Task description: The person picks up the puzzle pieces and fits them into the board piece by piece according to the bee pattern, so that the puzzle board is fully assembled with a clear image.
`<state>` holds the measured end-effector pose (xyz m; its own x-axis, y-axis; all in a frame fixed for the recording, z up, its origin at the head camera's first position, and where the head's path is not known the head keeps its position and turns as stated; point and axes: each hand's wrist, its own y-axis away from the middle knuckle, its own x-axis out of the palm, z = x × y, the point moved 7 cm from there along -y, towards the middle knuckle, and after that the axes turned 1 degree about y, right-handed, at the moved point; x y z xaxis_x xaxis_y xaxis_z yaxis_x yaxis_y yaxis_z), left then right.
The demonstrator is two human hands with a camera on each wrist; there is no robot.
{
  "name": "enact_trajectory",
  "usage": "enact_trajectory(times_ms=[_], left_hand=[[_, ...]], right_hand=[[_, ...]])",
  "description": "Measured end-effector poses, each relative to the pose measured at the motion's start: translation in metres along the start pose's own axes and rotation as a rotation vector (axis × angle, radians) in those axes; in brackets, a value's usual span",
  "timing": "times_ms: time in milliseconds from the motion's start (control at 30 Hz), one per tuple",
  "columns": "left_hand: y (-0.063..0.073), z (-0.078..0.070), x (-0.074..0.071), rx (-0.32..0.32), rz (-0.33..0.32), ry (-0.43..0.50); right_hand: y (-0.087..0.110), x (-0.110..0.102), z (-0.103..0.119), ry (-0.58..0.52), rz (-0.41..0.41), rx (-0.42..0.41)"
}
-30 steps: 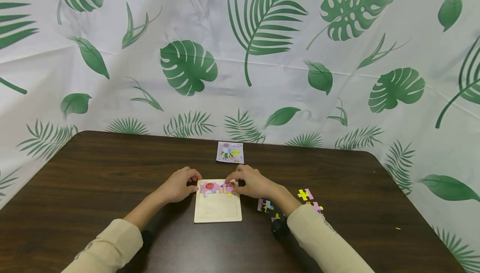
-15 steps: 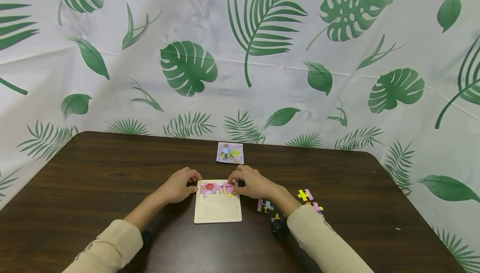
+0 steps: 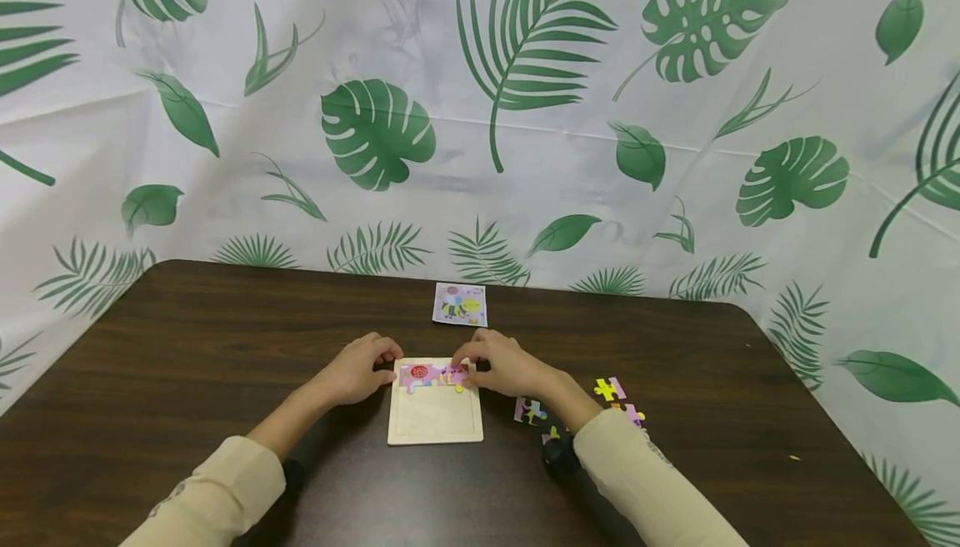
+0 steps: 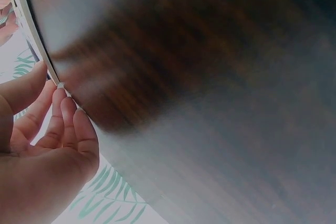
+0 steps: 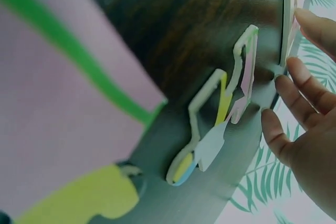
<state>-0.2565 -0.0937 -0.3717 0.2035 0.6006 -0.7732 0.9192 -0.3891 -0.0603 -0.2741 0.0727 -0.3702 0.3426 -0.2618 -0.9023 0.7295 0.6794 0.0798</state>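
Observation:
A light wooden puzzle tray (image 3: 437, 418) lies flat on the table with a strip of pink pieces along its top edge. One has a red round shape (image 3: 419, 372). My left hand (image 3: 360, 370) holds the tray's upper left corner; in the left wrist view its fingertips meet at the tray's pale edge (image 4: 32, 32). At the upper right corner, my right hand (image 3: 512, 363) has curved index finger and thumb on a pink and yellow puzzle piece (image 3: 453, 377). In the right wrist view the thumb tip touches the tray, with the other fingers (image 5: 307, 108) loosely bent.
Loose puzzle pieces (image 3: 530, 411) lie right of the tray, partly under my right forearm. Farther right are a yellow piece (image 3: 609, 388) and a pink one (image 3: 632, 415). A bee picture card (image 3: 460, 303) lies behind the tray. A leaf-printed cloth (image 3: 525, 130) hangs behind the table.
My right index finger shifts slightly right, then back left over the pink and yellow piece. My left hand keeps its place at the tray corner.

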Motion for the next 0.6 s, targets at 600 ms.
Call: enact_trajectory(times_ms=[600], left_hand=[[0.0024,-0.0045,-0.0015,0.005,0.002,-0.008]], right_hand=[[-0.0005,0.0006,-0.0042,-0.023,-0.012,0.021]])
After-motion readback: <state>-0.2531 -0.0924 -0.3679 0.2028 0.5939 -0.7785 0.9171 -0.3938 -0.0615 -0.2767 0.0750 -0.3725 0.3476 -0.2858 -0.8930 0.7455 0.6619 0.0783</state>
